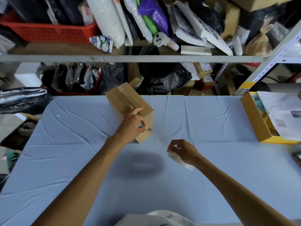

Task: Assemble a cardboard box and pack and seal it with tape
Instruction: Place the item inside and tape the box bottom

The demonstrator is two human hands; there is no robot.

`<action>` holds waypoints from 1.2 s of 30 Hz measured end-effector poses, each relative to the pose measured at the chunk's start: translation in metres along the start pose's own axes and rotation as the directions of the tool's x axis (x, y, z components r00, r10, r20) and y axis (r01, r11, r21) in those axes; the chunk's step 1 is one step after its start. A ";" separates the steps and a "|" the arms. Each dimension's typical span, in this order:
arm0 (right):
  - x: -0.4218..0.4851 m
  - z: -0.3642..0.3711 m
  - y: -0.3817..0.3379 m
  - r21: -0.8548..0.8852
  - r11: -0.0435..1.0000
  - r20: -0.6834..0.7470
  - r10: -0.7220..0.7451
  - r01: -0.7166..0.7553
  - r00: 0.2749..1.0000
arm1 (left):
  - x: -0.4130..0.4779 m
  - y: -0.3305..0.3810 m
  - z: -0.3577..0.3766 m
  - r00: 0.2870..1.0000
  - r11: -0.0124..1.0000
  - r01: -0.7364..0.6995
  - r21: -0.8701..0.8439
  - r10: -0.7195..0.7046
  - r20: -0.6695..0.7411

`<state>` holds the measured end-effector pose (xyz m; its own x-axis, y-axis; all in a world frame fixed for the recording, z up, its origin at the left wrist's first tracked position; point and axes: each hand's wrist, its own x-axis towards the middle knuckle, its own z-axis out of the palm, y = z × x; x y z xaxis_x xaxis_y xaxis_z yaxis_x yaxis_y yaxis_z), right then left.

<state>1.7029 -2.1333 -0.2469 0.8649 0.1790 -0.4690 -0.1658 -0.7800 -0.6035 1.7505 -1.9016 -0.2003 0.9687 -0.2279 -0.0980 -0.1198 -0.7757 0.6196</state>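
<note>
A closed brown cardboard box (121,99) stands on the blue-covered table (65,160) near its far edge, with clear tape along its top seam. My left hand (131,123) is against the box's near right side, its index finger touching the top edge. Its other fingers curl round a small blue-handled tool (141,126) with a grey tip, likely a cutter. My right hand (183,150) hovers over the table to the right of the box and pinches a pale strip (180,160), tape or paper, that hangs down under the wrist.
An open brown and yellow box (255,118) holding printed papers sits at the table's right edge. Behind the table a metal shelf rack (130,58) is crammed with bags, parcels and a red basket (48,31). A dark object (297,158) lies at the far right.
</note>
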 end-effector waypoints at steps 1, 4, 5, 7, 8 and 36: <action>0.000 0.002 0.002 -0.018 1.000 0.031 0.003 -0.002 1.000 | 0.001 0.000 0.000 1.000 1.000 -0.001 0.000 0.001 -0.001; 0.000 0.008 0.008 -0.066 0.998 0.129 0.011 -0.002 0.992 | 0.002 0.001 -0.001 1.000 1.000 0.006 0.003 -0.006 0.013; 0.000 0.010 0.010 -0.093 0.996 0.156 0.013 0.001 0.988 | 0.002 0.001 -0.001 1.000 1.000 0.007 0.007 -0.007 0.019; -0.002 0.015 0.015 -0.146 0.989 0.191 0.020 0.008 0.981 | 0.003 0.000 -0.001 1.000 1.000 0.005 0.012 -0.005 0.027; -0.002 0.016 0.016 -0.161 0.987 0.202 0.024 0.009 0.979 | 0.003 -0.001 0.000 1.000 1.000 0.004 0.013 -0.004 0.028; -0.009 0.047 0.021 -0.615 0.782 -0.014 -0.140 0.102 0.990 | 0.002 0.000 0.001 0.999 0.997 -0.032 0.071 0.031 0.009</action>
<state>1.6692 -2.1234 -0.2859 0.8863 0.2777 -0.3705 0.2495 -0.9605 -0.1232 1.7523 -1.9026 -0.2019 0.9625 -0.2573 -0.0856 -0.1657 -0.8081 0.5653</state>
